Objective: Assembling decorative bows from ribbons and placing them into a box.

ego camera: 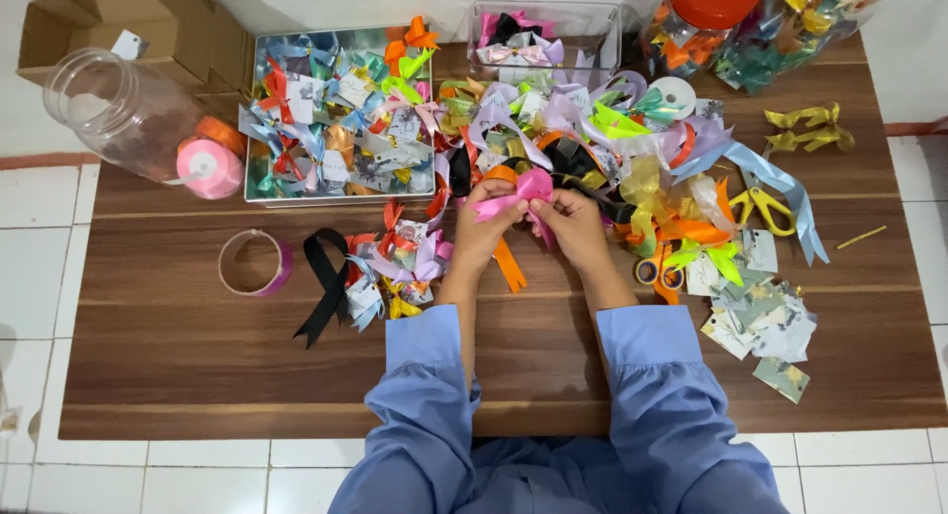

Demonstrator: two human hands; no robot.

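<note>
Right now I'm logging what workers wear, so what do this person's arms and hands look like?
Both arms wear long, loose light-blue sleeves with wide cuffs, pushed partway up the forearms. The left hand and right hand are bare: no gloves, rings or watch visible.

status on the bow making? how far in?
Done: finished bows fill the tray and more lie by the black ribbon. In hand: left hand and right hand pinch a pink bow. Left: a heap of loose ribbon behind the hands.
</note>
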